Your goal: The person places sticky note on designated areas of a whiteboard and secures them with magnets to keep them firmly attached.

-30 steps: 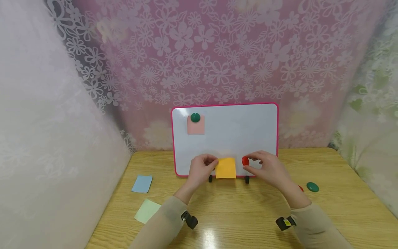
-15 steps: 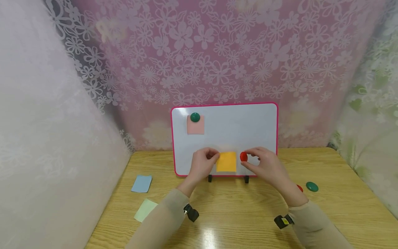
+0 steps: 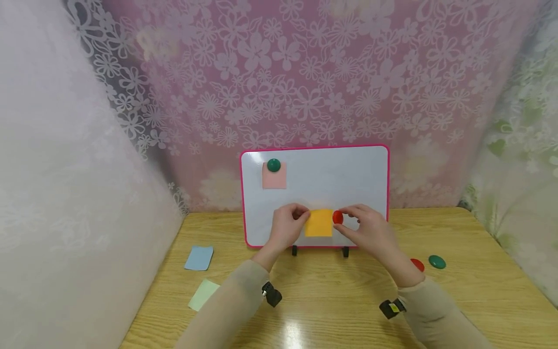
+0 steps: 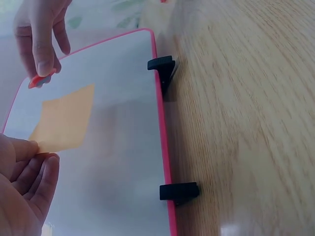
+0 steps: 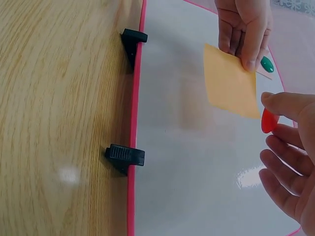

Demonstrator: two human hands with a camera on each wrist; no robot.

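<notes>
Here your left hand (image 3: 285,227) pinches the square orange paper note (image 3: 319,223) against the pink-framed whiteboard's (image 3: 370,169) lower edge; your right hand (image 3: 364,231) pinches a round red magnet (image 3: 337,217) just beside it.

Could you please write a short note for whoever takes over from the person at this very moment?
Left hand: pinches the orange note by its left edge, flat against the whiteboard.
Right hand: pinches a red magnet at the note's upper right corner, not yet on it.
Done: pink note pinned under a green magnet.
Left: pin the orange note. Blue note, green note, spare red magnet and spare green magnet lie on the table.
</notes>
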